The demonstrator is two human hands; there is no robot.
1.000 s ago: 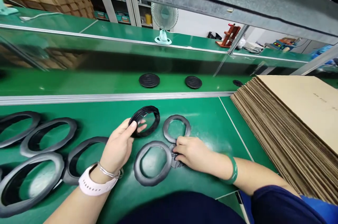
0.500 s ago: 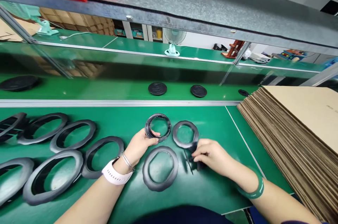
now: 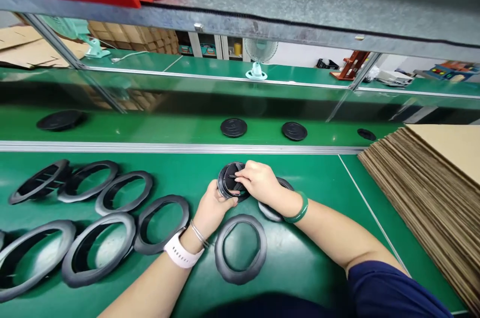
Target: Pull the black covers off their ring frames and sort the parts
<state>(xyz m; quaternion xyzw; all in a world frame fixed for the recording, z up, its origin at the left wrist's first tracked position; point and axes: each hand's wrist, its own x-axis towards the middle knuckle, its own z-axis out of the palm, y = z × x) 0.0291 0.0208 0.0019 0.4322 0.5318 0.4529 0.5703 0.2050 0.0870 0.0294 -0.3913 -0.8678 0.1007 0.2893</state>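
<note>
Black ring (image 3: 229, 181) at frame centre: your left hand (image 3: 213, 209) grips its edge, and your right hand (image 3: 258, 182) has crossed over, fingers pinching a small part into it.

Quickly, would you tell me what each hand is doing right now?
Left hand: closed on the black ring.
Right hand: pinching a small black piece at that ring.
</note>
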